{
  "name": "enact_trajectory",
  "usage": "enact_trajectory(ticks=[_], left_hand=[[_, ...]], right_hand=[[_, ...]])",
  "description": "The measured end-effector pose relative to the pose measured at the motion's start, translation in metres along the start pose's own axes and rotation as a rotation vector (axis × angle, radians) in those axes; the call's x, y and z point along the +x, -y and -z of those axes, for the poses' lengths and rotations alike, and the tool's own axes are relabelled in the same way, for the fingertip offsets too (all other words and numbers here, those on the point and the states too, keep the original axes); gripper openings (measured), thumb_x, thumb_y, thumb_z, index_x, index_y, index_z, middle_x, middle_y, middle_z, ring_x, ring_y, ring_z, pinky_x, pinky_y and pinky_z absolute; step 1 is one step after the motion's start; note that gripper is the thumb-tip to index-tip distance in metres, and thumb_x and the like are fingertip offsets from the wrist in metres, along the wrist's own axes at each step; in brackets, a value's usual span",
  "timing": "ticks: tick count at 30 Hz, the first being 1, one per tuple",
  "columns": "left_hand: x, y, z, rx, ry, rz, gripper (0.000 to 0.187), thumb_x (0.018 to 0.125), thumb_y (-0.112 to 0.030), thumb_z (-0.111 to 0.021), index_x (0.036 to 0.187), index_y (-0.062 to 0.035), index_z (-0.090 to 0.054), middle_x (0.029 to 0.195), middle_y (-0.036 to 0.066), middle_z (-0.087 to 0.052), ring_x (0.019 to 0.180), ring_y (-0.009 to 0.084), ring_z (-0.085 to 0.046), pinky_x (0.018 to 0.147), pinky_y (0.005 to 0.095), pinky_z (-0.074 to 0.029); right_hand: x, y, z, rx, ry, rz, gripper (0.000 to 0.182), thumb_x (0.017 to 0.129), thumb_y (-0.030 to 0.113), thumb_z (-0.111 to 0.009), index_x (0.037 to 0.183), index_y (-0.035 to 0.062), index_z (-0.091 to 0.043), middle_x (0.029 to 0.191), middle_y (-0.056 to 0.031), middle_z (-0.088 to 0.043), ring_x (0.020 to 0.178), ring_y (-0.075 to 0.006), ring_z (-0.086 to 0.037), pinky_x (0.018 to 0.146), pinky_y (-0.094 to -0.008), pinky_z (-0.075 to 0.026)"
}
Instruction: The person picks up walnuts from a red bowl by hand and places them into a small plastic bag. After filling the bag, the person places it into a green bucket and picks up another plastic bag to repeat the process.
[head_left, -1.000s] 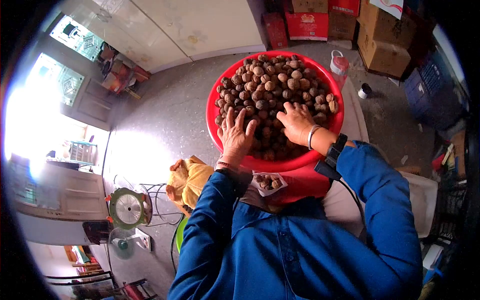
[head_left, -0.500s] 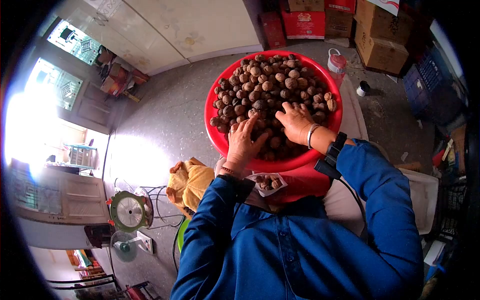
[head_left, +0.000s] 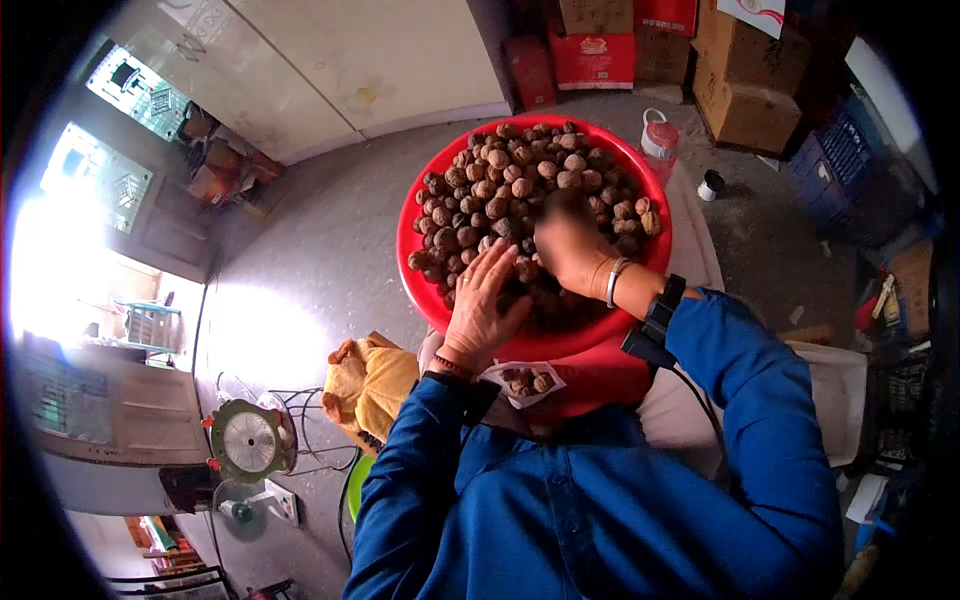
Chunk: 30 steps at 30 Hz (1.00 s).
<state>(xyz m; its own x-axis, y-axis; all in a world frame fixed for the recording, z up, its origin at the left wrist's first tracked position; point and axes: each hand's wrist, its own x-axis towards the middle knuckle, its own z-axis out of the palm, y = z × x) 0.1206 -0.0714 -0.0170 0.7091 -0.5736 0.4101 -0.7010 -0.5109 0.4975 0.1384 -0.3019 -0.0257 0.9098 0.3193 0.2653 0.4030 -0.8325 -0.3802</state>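
Left hand: the left hand (head_left: 483, 305) lies palm down on the walnuts (head_left: 510, 190) at the near left part of the heap, fingers (head_left: 497, 262) stretched and a little spread, pointing away from the person; it presses flat and closes around nothing that can be seen
Left arm: the forearm in a blue sleeve (head_left: 415, 450) comes up from the body, bent at the elbow, with a thin bracelet at the wrist
Right hand: the right hand (head_left: 568, 245) is over the middle of the heap, back of the hand up; it is blurred, so one cannot tell how far it is open or if it has a nut inside
Right arm: the arm reaches in from the right side, the wrist carries a silver bangle (head_left: 612, 282) and a black strap (head_left: 660, 310) with a cable
Walnuts: they fill the red basin (head_left: 415, 285) in a heap, directly in front of the person
Basin: it stands on a red support, above the knees of the person
Small bag: a clear bag with few walnuts (head_left: 522, 380) lies just under the near rim of the basin
Around: a yellow cloth (head_left: 370, 380) and a green dial scale (head_left: 248, 440) are on the floor at the left, cardboard boxes (head_left: 745, 85) behind the basin
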Motion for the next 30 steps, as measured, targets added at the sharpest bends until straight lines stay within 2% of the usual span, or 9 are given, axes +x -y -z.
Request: enact_trajectory(ticks=[3, 10, 11, 14, 15, 16, 19, 24, 30], left_hand=[[-0.002, 0.006, -0.003, 0.062, -0.045, 0.038, 0.073, 0.084, -0.029, -0.072, 0.150, -0.0110, -0.045, 0.156, 0.018, -0.041, 0.142, 0.0380, -0.040, 0.118, 0.0503, -0.029], [-0.002, 0.007, -0.005, 0.178, -0.122, 0.126, 0.072, 0.086, -0.032, -0.072, 0.148, -0.0094, -0.046, 0.151, 0.016, -0.049, 0.143, 0.0343, -0.041, 0.120, 0.0497, -0.024], [-0.003, 0.008, -0.006, 0.174, -0.143, 0.133, 0.071, 0.086, -0.032, -0.072, 0.148, -0.0092, -0.046, 0.150, 0.016, -0.050, 0.143, 0.0336, -0.041, 0.120, 0.0499, -0.024], [-0.003, 0.005, -0.003, 0.184, -0.178, 0.168, 0.069, 0.087, -0.030, -0.071, 0.148, -0.0092, -0.046, 0.150, 0.016, -0.050, 0.143, 0.0335, -0.041, 0.120, 0.0508, -0.023], [-0.003, 0.007, -0.002, 0.182, -0.188, 0.168, 0.069, 0.087, -0.030, -0.071, 0.148, -0.0092, -0.046, 0.150, 0.016, -0.050, 0.143, 0.0335, -0.041, 0.120, 0.0508, -0.023], [-0.005, 0.008, -0.003, 0.182, -0.191, 0.176, 0.070, 0.087, -0.029, -0.071, 0.149, -0.0088, -0.045, 0.151, 0.016, -0.049, 0.144, 0.0329, -0.040, 0.120, 0.0501, -0.023], [-0.006, 0.009, -0.002, 0.158, -0.225, 0.200, 0.070, 0.088, -0.028, -0.070, 0.149, -0.0086, -0.044, 0.150, 0.016, -0.049, 0.144, 0.0325, -0.040, 0.120, 0.0501, -0.022], [-0.008, 0.012, 0.000, 0.122, -0.241, 0.230, 0.069, 0.089, -0.030, -0.070, 0.149, -0.0080, -0.043, 0.148, 0.016, -0.051, 0.143, 0.0326, -0.041, 0.121, 0.0492, -0.022], [-0.008, 0.010, 0.002, 0.105, -0.257, 0.230, 0.070, 0.089, -0.030, -0.070, 0.149, -0.0067, -0.043, 0.148, 0.017, -0.051, 0.143, 0.0329, -0.041, 0.121, 0.0487, -0.022]], right_hand=[[0.010, -0.006, 0.006, -0.004, -0.123, -0.059, 0.029, 0.087, 0.024, -0.074, 0.108, 0.0069, -0.063, 0.110, -0.0154, -0.059, 0.102, -0.0366, -0.062, 0.087, -0.0466, -0.052], [0.030, -0.017, 0.028, -0.072, -0.393, -0.084, 0.054, 0.085, 0.036, -0.077, 0.127, 0.0070, -0.060, 0.125, -0.0168, -0.056, 0.111, -0.0375, -0.060, 0.094, -0.0485, -0.049], [0.036, -0.026, 0.023, -0.131, -0.372, -0.094, 0.063, 0.087, 0.043, -0.074, 0.136, 0.0089, -0.054, 0.137, -0.0193, -0.051, 0.121, -0.0399, -0.056, 0.100, -0.0503, -0.047], [0.054, -0.031, 0.025, -0.138, -0.290, -0.209, 0.066, 0.090, 0.050, -0.069, 0.140, 0.0099, -0.050, 0.146, -0.0204, -0.047, 0.128, -0.0411, -0.053, 0.104, -0.0542, -0.044], [0.059, -0.031, 0.028, -0.144, -0.209, -0.256, 0.071, 0.092, 0.057, -0.063, 0.143, 0.0104, -0.047, 0.149, -0.0193, -0.045, 0.135, -0.0398, -0.047, 0.108, -0.0566, -0.039], [0.065, -0.032, 0.028, -0.152, -0.209, -0.247, 0.071, 0.092, 0.057, -0.063, 0.143, 0.0104, -0.047, 0.149, -0.0193, -0.045, 0.135, -0.0398, -0.047, 0.108, -0.0566, -0.039], [0.089, -0.039, 0.022, -0.150, -0.197, -0.334, 0.074, 0.092, 0.063, -0.057, 0.145, 0.0121, -0.048, 0.152, -0.0163, -0.044, 0.144, -0.0366, -0.035, 0.116, -0.0604, -0.026], [0.113, -0.034, 0.024, -0.118, -0.120, -0.459, 0.079, 0.089, 0.067, -0.059, 0.146, 0.0134, -0.049, 0.150, -0.0165, -0.047, 0.144, -0.0375, -0.035, 0.116, -0.0614, -0.025], [0.113, -0.026, 0.025, -0.055, 0.002, -0.589, 0.075, 0.088, 0.069, -0.055, 0.146, 0.0219, -0.051, 0.153, -0.0129, -0.048, 0.144, -0.0364, -0.037, 0.117, -0.0655, -0.019]])
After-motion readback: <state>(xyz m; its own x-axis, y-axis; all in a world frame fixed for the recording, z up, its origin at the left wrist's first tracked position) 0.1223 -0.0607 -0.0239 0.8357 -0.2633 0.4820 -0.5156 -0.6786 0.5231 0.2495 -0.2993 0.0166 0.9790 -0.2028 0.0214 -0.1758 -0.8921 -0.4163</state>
